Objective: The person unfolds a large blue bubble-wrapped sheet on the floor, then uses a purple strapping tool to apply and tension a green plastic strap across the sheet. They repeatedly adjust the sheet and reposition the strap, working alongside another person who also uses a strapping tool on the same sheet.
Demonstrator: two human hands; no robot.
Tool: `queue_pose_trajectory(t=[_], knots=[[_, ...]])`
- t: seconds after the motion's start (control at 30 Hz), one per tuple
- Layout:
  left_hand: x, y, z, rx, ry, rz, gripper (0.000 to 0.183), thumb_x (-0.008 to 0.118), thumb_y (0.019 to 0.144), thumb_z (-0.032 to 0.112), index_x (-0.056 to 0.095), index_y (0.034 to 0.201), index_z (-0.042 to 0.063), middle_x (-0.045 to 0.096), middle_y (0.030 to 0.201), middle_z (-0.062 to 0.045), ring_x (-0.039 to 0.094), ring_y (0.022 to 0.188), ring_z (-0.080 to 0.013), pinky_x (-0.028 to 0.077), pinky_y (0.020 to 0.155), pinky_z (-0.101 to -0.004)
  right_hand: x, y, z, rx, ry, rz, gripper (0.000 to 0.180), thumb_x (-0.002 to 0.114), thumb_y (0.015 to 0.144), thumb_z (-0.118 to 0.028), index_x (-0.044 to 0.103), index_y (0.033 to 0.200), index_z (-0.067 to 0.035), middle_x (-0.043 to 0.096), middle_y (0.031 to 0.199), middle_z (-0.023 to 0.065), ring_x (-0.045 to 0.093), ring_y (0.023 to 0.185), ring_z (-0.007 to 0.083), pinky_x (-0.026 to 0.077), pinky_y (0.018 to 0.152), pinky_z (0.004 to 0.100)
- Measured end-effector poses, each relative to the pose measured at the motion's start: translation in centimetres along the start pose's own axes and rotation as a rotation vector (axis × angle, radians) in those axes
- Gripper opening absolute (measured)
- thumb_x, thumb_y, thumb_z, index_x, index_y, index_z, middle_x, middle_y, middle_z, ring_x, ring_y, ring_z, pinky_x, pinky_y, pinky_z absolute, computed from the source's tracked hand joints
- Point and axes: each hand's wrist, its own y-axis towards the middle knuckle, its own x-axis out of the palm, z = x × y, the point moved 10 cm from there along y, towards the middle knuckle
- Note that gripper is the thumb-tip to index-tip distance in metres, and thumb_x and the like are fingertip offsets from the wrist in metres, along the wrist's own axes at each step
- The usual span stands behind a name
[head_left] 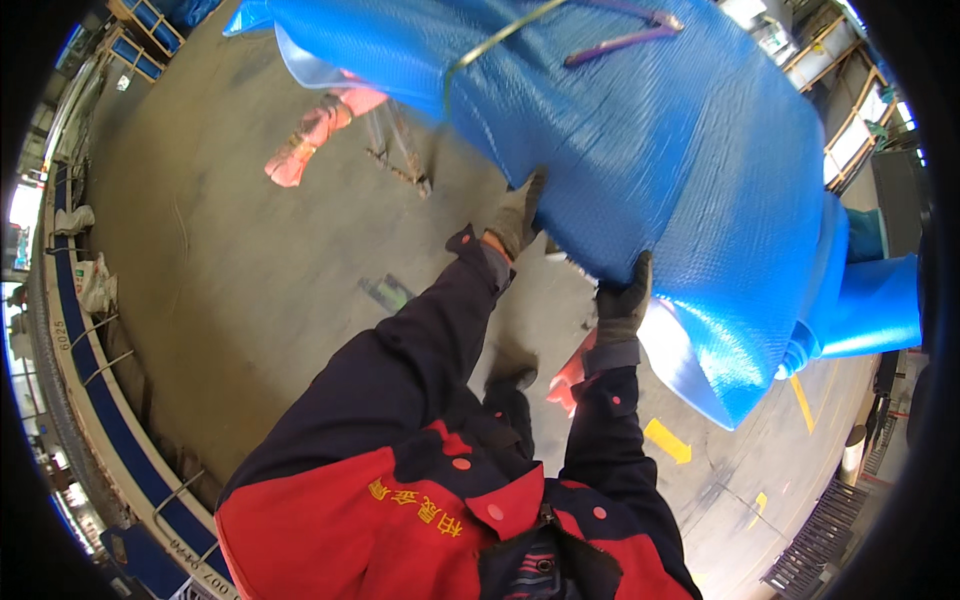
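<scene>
A large sheet of blue plastic wrap [645, 150] with a shiny, pale underside spreads across the upper right, draped over something hidden. My left hand [519, 212], in a grey knit glove, grips the sheet's lower edge. Farther right along that same edge, my right hand [626, 296], in a dark-palmed glove, has hold of it too. A yellow-green strap [501, 36] crosses the top of the sheet, and a purplish, V-shaped piece [637, 41] lies on it. From under the sheet's left side sticks out a bundle wrapped in pink material [311, 135].
Metal stand legs [405, 154] reach the concrete floor beneath the sheet. A long blue-and-cream beam [112, 405] with wire loops runs along the left. Blue rolled material [870, 307] lies at right, above a dark slatted grate [814, 532]. Wooden frames [855, 142] stand at upper right.
</scene>
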Motion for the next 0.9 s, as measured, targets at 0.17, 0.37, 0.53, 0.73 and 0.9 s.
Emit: queue_pose_trajectory(t=[0.17, 0.37, 0.53, 0.73, 0.9], knots=[[-1.4, 1.3, -1.6, 0.169, -0.007, 0.050, 0.077, 0.077, 0.093, 0.047, 0.050, 0.148, 0.001, 0.062, 0.139, -0.018, 0.064, 0.119, -0.0339, 0.055, 0.097, -0.0466, -6.1, 0.3, 3.3, 0.124, 0.030, 0.121, 0.062, 0.068, 0.102, -0.042, 0.050, 0.151, -0.009, 0.051, 0.153, 0.0105, 0.051, 0.134, 0.0290, 0.041, 0.115, 0.0540], [-0.7, 6.5, -3.2, 0.271, 0.120, 0.013, 0.070, 0.079, 0.091, 0.042, 0.059, 0.139, -0.004, 0.068, 0.131, -0.022, 0.067, 0.118, -0.0356, 0.056, 0.097, -0.0409, -1.6, -4.0, 4.8, 0.399, -0.488, -0.285, 0.038, 0.063, 0.105, -0.037, 0.063, 0.120, -0.003, 0.067, 0.109, 0.0081, 0.063, 0.096, 0.0172, 0.052, 0.086, 0.0329], [0.1, 5.4, -2.5, 0.090, 0.417, -0.077, 0.075, 0.080, 0.085, 0.056, 0.066, 0.131, -0.001, 0.074, 0.116, -0.019, 0.072, 0.104, -0.0334, 0.058, 0.090, -0.0405, 7.4, -3.4, 0.9, -0.164, -1.340, -0.347, 0.020, 0.067, 0.101, -0.013, 0.067, 0.115, 0.001, 0.071, 0.101, 0.0064, 0.065, 0.087, 0.0150, 0.052, 0.078, 0.0316], [-3.2, 2.7, 1.4, -0.101, 0.782, -0.477, 0.056, 0.075, 0.090, 0.058, 0.073, 0.107, 0.005, 0.075, 0.087, -0.009, 0.073, 0.077, -0.0206, 0.060, 0.072, -0.0357, 9.8, 1.9, 5.4, -0.067, -1.729, -0.311, 0.027, 0.069, 0.098, -0.014, 0.070, 0.119, 0.002, 0.074, 0.107, 0.0198, 0.072, 0.097, 0.0292, 0.055, 0.088, 0.0375], [-20.4, 9.0, 13.4, 0.115, 0.143, 0.141, 0.044, 0.078, 0.092, 0.050, 0.070, 0.100, 0.008, 0.068, 0.080, -0.005, 0.067, 0.068, -0.0178, 0.057, 0.061, -0.0359, 23.7, 0.5, 8.1, -0.057, -1.324, -0.945, 0.034, 0.070, 0.094, -0.007, 0.068, 0.126, -0.001, 0.074, 0.114, 0.0158, 0.072, 0.103, 0.0317, 0.054, 0.094, 0.0370]])
